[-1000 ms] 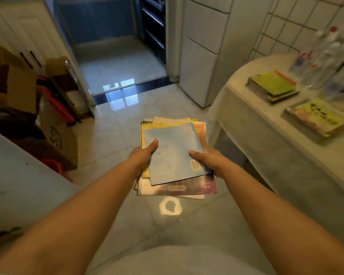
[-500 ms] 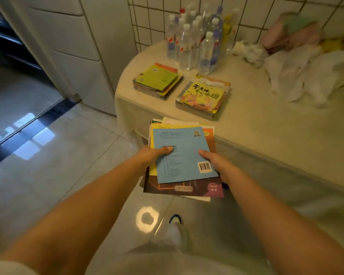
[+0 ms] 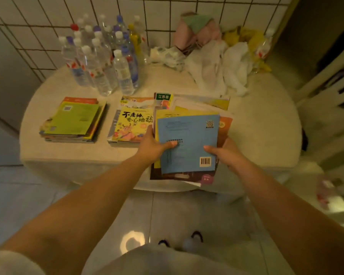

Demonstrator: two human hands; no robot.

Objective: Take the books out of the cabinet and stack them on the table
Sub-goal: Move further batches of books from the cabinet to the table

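Observation:
I carry a pile of thin books with a blue one on top, over the front edge of the round table. My left hand grips the pile's left side, thumb on the blue cover. My right hand grips its right side, thumb on top as well. Two stacks lie on the table: one with a green cover at the left, one with a yellow cartoon cover in the middle, partly hidden by the pile. The cabinet is out of view.
Several water bottles stand at the table's back left against the tiled wall. Crumpled white cloths and coloured fabric lie at the back right. A white unit stands to the right. Glossy tiled floor lies below.
I have turned and stepped up to the table. The pile in both hands has moved from over the floor to over the table's front edge, beside the yellow stack.

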